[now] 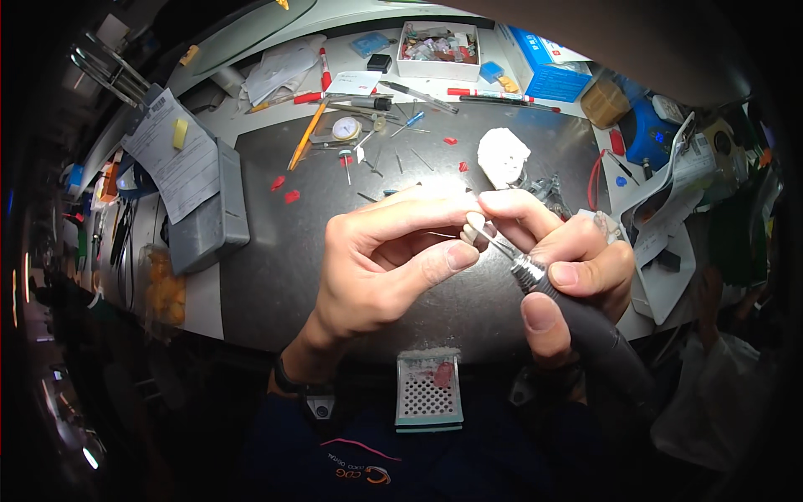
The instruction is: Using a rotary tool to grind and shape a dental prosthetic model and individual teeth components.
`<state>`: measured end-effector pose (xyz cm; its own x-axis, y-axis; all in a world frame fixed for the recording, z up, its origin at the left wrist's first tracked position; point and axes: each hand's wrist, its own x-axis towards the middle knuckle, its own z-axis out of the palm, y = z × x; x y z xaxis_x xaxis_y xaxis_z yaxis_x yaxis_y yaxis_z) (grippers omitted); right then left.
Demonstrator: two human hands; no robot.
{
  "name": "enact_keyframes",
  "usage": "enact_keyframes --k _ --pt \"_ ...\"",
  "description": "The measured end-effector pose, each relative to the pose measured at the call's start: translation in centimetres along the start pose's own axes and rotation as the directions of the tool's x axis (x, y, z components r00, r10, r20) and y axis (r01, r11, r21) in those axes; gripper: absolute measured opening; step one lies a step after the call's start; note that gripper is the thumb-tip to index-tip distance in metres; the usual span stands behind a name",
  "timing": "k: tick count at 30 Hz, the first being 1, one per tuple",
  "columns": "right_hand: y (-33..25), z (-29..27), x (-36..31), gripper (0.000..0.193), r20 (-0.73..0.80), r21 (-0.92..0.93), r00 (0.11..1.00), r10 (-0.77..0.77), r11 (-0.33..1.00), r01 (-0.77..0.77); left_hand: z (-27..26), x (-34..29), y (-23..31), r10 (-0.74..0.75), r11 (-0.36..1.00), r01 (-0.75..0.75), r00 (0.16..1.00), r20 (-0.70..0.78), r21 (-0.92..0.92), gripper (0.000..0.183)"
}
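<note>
Right hand (583, 258) clasps handpiece (530, 273); left hand (378, 261) pinches crowns (475, 221).

A dental piece (475, 222) is held in the left hand (376, 263), with a handpiece (592, 325) gripped in the right hand (587, 253) just to its right. Behind the hands, a dial gauge (345, 128) and a pencil (307, 135) are laid on the work surface (272, 247), and a plaster block (502, 156) is set to their right. Farther back, a box (437, 69) is flanked on its right by a carton (534, 67). At the left, a sheet (171, 165) is rested against a bin (219, 226). Between the forearms, a tray (428, 407) is placed.
</note>
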<state>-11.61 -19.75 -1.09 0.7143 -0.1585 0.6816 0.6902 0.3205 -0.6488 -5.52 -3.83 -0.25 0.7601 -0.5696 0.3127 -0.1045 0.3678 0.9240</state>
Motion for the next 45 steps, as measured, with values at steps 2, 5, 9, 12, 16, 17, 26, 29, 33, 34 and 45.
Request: enact_keyframes --k 2,5,9,12,16,17,26,29,33,34,45 --pt "-0.3 0.2 -0.1 0.024 -0.003 -0.027 0.999 0.040 0.999 -0.040 -0.3 -0.1 0.2 -0.024 1.000 0.024 1.000 0.016 -0.018 0.026" --pt "-0.3 0.0 0.1 0.023 0.039 -0.027 0.997 0.064 0.998 -0.063 -0.2 -0.1 0.3 -0.100 0.988 0.102 0.995 0.017 -0.116 0.028" --pt "0.4 -1.1 0.5 0.026 -0.115 -0.161 0.985 0.132 0.976 -0.149 -0.1 0.3 -0.6 -0.057 0.978 0.053 0.998 -0.015 -0.202 0.028" --pt "2.0 -1.2 0.5 0.036 -0.090 -0.128 0.989 0.114 0.984 -0.125 -0.1 0.3 -0.8 0.043 0.989 -0.049 0.998 -0.043 -0.137 0.028" --pt "2.0 -0.7 0.4 0.034 -0.086 -0.205 0.983 0.160 0.963 -0.174 0.1 0.2 -0.8 0.163 0.987 -0.163 0.986 -0.036 -0.009 0.028" --pt "1.9 -0.7 0.4 0.034 -0.087 -0.204 0.983 0.161 0.963 -0.176 0.1 0.1 -0.8 0.162 0.987 -0.162 0.986 -0.037 -0.009 0.028" --pt "1.4 -0.7 0.5 0.034 -0.056 -0.127 0.938 0.342 0.929 -0.346 0.2 0.1 -0.7 0.197 0.980 -0.196 0.979 -0.059 0.017 0.027" --pt "1.4 -0.8 0.7 0.033 -0.099 -0.096 0.951 0.294 0.948 -0.303 0.2 0.2 -0.6 0.178 0.983 -0.180 0.982 -0.061 -0.020 0.027" --pt "1.0 -0.5 0.7 0.033 -0.130 -0.090 0.942 0.308 0.943 -0.321 1.3 0.1 0.7 0.086 0.996 -0.088 0.985 -0.147 -0.007 0.029" --pt "1.1 -0.3 0.6 0.033 -0.134 -0.077 0.947 0.292 0.950 -0.304 1.4 0.0 1.1 0.057 0.997 -0.064 0.985 -0.161 -0.038 0.029" --pt "0.3 -0.1 -0.2 0.038 -0.115 -0.067 0.966 0.231 0.969 -0.240 1.1 -1.0 1.1 0.156 0.986 -0.154 0.987 -0.031 0.060 0.026"
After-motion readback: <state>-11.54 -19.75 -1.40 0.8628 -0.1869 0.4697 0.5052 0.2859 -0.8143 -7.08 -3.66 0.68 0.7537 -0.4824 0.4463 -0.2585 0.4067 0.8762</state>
